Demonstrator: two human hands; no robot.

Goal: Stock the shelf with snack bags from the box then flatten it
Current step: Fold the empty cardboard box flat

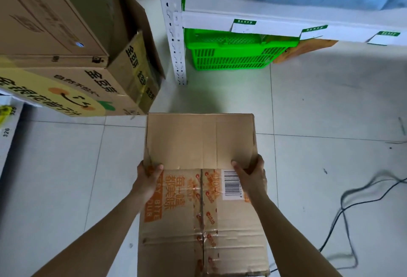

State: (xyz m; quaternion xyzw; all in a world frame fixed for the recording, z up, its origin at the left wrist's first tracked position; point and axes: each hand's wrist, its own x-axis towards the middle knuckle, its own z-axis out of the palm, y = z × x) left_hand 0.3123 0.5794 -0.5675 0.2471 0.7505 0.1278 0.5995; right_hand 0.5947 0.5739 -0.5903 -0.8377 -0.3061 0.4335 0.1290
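We hold the brown cardboard box with orange print [176,228] low over the pale tiled floor [319,100], short of the white metal shelf [220,18]; its long axis runs straight away from us and its plain open flap [200,140] points at that shelf. Our left hand [148,174] and right hand [252,172] grip opposite side edges at the flap's fold, fingers curled round the card, thumbs on top, both equally near. No snack bags show, so we judge flattening comes next.
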